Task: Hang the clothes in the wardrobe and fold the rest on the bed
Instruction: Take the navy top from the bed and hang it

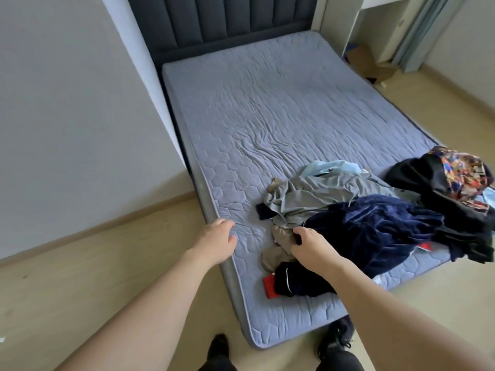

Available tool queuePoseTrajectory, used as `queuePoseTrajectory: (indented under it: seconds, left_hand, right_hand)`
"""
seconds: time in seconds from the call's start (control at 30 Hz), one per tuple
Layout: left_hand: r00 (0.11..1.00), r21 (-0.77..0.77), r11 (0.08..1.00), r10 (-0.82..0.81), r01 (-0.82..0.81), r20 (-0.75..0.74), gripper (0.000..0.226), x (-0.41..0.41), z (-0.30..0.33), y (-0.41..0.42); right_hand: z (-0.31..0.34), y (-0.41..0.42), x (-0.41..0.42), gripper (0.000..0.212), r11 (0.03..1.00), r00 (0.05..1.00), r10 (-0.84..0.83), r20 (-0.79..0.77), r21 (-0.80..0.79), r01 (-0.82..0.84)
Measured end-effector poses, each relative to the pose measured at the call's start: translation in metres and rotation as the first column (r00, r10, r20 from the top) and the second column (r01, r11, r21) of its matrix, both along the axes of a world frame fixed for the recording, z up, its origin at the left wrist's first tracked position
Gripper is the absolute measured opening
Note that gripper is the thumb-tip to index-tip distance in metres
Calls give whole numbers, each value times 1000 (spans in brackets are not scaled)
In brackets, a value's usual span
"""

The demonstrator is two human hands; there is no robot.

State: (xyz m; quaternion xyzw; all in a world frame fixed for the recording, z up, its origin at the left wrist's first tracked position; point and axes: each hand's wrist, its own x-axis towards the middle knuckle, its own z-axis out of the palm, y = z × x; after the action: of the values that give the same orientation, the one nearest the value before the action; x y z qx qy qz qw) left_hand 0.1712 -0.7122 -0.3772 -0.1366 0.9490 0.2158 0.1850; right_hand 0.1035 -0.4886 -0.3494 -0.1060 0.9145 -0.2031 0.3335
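Note:
A heap of clothes lies on the near right part of the bed (pixel 267 103): a grey garment (pixel 308 194), a dark blue velvet one (pixel 375 231), a black one with a colourful print (pixel 455 183), a light blue piece (pixel 329 167) and a taupe piece (pixel 278 242). My right hand (pixel 310 247) has its fingers curled into the taupe and grey cloth at the heap's near edge. My left hand (pixel 217 239) hovers over the mattress's left edge, fingers loosely bent, holding nothing.
A dark padded headboard (pixel 227 20) stands at the far end. A wall (pixel 67 103) runs close along the bed's left side. A cardboard box (pixel 372 65) sits on the floor at the far right beside a white desk. My feet are at the bed's near corner.

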Motion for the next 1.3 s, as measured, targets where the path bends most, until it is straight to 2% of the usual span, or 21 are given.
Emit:
queuePoseTrajectory:
  seconds: [0.17, 0.33, 0.43, 0.63, 0.7, 0.8, 0.87, 0.93, 1.0, 1.07, 1.1, 1.2, 1.23, 1.3]
  left_hand:
    - [997, 10, 999, 38, -39, 66, 44, -66, -26, 86]
    - [972, -12, 998, 60, -59, 226, 42, -123, -47, 159]
    - [959, 1, 996, 90, -93, 268, 45, -158, -65, 192]
    - [936, 146, 980, 80, -137, 344, 46, -240, -156, 270]
    - [943, 159, 983, 32, -89, 331, 53, -261, -188, 293]
    - [903, 50, 990, -140, 132, 407, 63, -284, -244, 332]
    - [865, -19, 971, -202, 237, 460, 44, -286, -273, 351]
    - [840, -56, 954, -230, 294, 491, 27, -279, -293, 360]
    - [857, -37, 968, -202, 249, 474, 26, -271, -304, 363]
    - [925, -11, 991, -122, 135, 360, 23, -266, -309, 360]
    - [955, -19, 996, -75, 84, 288, 27, -265, -311, 356]
    - [986, -62, 992, 113, -107, 119, 62, -273, -315, 341]
    - [976, -61, 982, 184, -178, 116, 71, -278, -317, 334]
    - [915, -23, 940, 336, -340, 221, 86, -288, -320, 321]
  right_hand:
    - [-29, 104, -83, 57, 999, 998, 28, 63, 21, -30]
    - [-52, 193, -169, 57, 989, 991, 74, 114, 117, -88]
    - [-78, 230, -204, 57, 986, 986, 77, 147, 135, -97]
    - [-174, 292, -255, 64, 982, 978, 22, 210, 181, -61]
    - [-202, 304, -268, 72, 977, 984, 23, 179, 205, -60]
    - [-254, 324, -286, 85, 949, 988, 125, 85, 281, -144]
    - [-282, 332, -292, 89, 910, 966, 250, 63, 326, -257]
    - [-302, 334, -293, 89, 855, 920, 378, 105, 341, -390]
    - [-320, 334, -290, 87, 816, 890, 442, 114, 362, -451]
    - [-327, 333, -291, 74, 814, 885, 465, 31, 378, -441]
    - [-328, 332, -293, 63, 814, 876, 482, -14, 378, -441]
    - [-327, 329, -299, 37, 794, 821, 568, -52, 296, -531]
    - [-328, 328, -300, 28, 789, 806, 590, -45, 244, -564]
    - [-323, 325, -296, 16, 815, 824, 566, 28, 133, -564]
